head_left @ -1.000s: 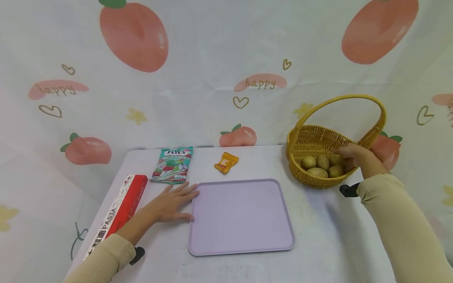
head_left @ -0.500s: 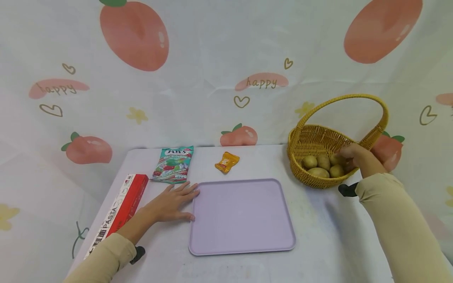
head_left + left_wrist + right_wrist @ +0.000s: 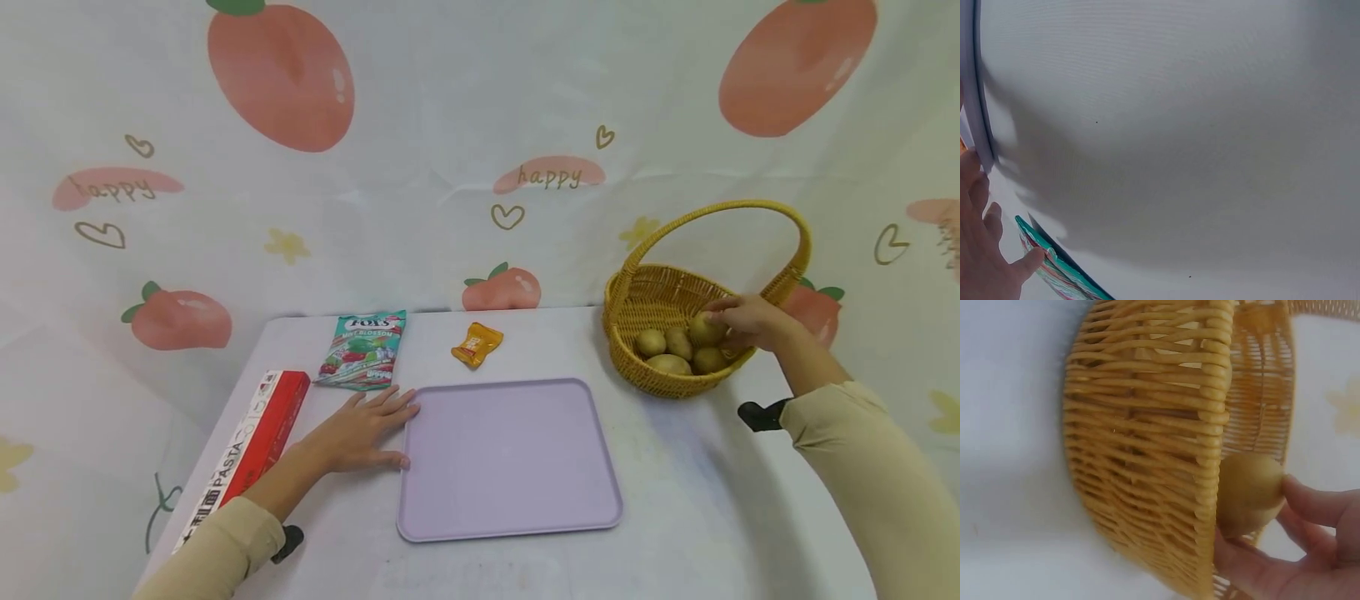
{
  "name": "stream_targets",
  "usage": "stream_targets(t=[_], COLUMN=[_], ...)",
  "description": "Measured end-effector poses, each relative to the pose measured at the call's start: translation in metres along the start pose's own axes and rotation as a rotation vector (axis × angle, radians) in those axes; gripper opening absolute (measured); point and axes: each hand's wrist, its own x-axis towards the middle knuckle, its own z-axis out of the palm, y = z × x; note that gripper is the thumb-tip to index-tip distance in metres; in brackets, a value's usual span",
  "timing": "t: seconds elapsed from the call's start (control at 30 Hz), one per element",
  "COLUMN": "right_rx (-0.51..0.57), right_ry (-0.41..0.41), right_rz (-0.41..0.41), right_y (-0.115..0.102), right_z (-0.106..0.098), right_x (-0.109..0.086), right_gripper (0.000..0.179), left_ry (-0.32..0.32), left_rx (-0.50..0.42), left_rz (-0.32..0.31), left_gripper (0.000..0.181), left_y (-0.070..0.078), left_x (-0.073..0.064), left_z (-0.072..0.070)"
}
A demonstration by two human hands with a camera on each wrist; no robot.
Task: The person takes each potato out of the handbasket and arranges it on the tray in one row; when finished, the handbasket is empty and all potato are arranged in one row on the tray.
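My right hand [image 3: 746, 321] reaches into a yellow wicker basket [image 3: 667, 386] and pinches a potato [image 3: 1250, 494] between thumb and fingers. In the head view that potato sits above several other potatoes [image 3: 669, 364] in the basket. My left hand [image 3: 363, 433] lies with spread fingers at the left edge of a lilac tray [image 3: 510, 458], fingertips on its rim. In the left wrist view the left fingers show beside the tray's edge and a teal candy bag [image 3: 1063, 269].
A Fox's candy bag [image 3: 363, 350] lies behind the left hand. An orange wrapped snack [image 3: 477, 345] is behind the tray. A red and white pasta box [image 3: 251, 450] lies along the left table edge. The basket's tall handle [image 3: 716, 208] arches over its opening.
My right hand has lifted a potato a little above the others in the basket, its wrist shifting right. The left hand and the tray have stayed in place.
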Motion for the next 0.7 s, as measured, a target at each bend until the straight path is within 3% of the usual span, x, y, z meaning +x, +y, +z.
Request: stream_targets(t=[0.2, 0.47, 0.7], right_rx=[-0.075, 0.023, 0.096], right_ry=[0.019, -0.063, -0.127], right_rz=[-0.132, -0.266, -0.340], right_y=[-0.008, -0.028, -0.057], right_z=[0.005, 0.025, 0.057], right_x=[-0.013, -0.031, -0.040], right_gripper=[0.058, 0.055, 0.048], left_ry=[0.023, 0.022, 0.011], left_rx=[0.025, 0.024, 0.017], left_rz=[0.005, 0.011, 0.010], left_gripper=[0.088, 0.087, 0.088], left_y=[0.000, 0.001, 0.000], left_x=[-0.003, -0.003, -0.002], left_z=[0.001, -0.001, 0.000])
